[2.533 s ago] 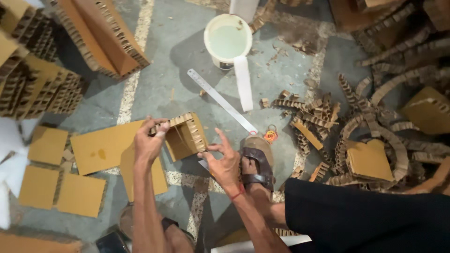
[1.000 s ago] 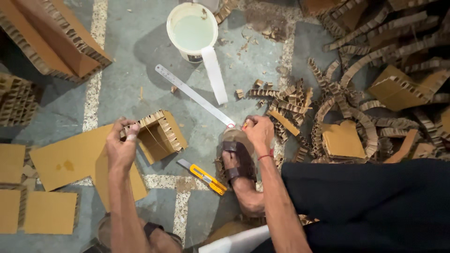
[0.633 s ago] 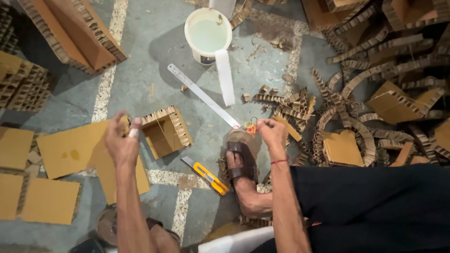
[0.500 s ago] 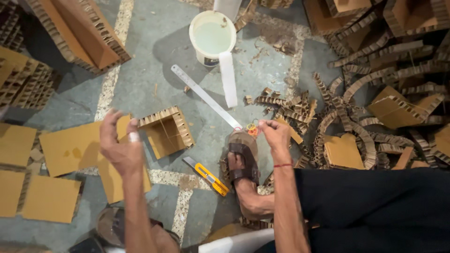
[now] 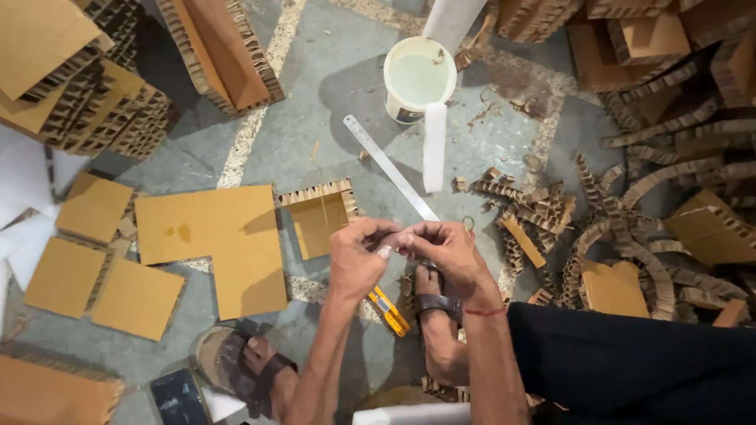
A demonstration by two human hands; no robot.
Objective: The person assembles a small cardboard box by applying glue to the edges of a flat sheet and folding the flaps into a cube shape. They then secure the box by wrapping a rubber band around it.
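Both my hands meet at frame centre, fingertips pinched together. My left hand [image 5: 358,260] and right hand [image 5: 447,250] close narrowly on something small between them; I cannot tell what it is. Directly below the hands on the floor: a yellow utility knife [image 5: 388,308], beside my sandalled foot [image 5: 435,319]. Just above-left of the hands lies a small honeycomb cardboard box [image 5: 319,219], next to a large flat cardboard sheet [image 5: 216,240]. A steel ruler [image 5: 387,166] runs diagonally from upper centre toward my hands. White bucket [image 5: 418,79] at top centre. Curved cardboard offcuts [image 5: 630,236] heaped at right.
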